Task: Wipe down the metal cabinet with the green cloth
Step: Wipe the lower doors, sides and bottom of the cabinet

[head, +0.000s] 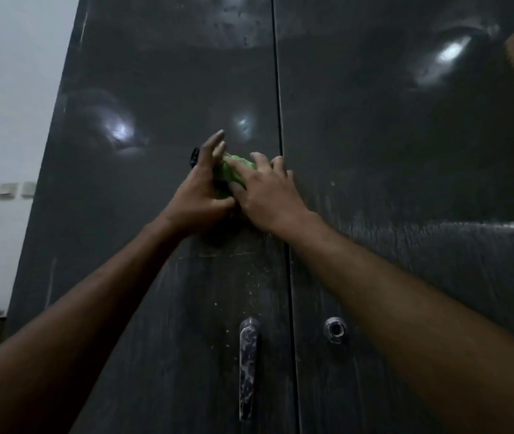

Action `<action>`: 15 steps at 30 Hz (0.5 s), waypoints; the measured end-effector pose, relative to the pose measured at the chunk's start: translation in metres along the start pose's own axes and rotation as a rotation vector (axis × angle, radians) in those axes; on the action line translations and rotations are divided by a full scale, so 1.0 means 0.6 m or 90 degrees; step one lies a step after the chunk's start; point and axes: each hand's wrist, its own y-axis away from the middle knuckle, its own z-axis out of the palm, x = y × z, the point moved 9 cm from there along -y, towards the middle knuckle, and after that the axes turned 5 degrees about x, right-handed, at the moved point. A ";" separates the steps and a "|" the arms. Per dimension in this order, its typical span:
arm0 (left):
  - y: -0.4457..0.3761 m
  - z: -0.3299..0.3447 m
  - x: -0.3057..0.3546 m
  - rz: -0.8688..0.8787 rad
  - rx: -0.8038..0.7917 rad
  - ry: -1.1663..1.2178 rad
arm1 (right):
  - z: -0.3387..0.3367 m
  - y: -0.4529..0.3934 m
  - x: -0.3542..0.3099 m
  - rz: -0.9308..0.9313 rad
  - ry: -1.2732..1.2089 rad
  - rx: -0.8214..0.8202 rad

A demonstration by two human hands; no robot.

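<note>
The dark metal cabinet [390, 158] fills the view, its two doors meeting at a vertical seam. A bunched green cloth [232, 172] lies against the left door right beside the seam. My left hand [199, 191] touches the cloth's left side, fingers stretched upward and thumb reaching under it. My right hand [266, 191] covers the cloth's right side, with the index finger laid across the top and the thumb beneath, pinching it. Most of the cloth is hidden between the two hands.
A paint-flecked lever handle [248, 364] hangs low on the left door, and a round keyhole lock [334, 329] sits on the right door. A small black object [194, 156] shows beside my left hand. A white wall with switches [17, 189] lies to the left.
</note>
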 end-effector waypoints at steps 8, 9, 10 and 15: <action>0.046 -0.110 -0.065 -0.014 0.394 -0.198 | 0.074 -0.007 -0.054 -0.027 0.181 -0.009; 0.048 -0.100 -0.074 -0.020 0.371 -0.210 | 0.073 -0.002 -0.052 -0.060 0.203 0.002; 0.048 -0.093 -0.081 -0.020 0.351 -0.225 | 0.072 0.005 -0.047 -0.096 0.231 0.011; 0.043 -0.079 -0.086 -0.008 0.285 -0.328 | 0.021 -0.021 0.041 -0.054 0.302 0.085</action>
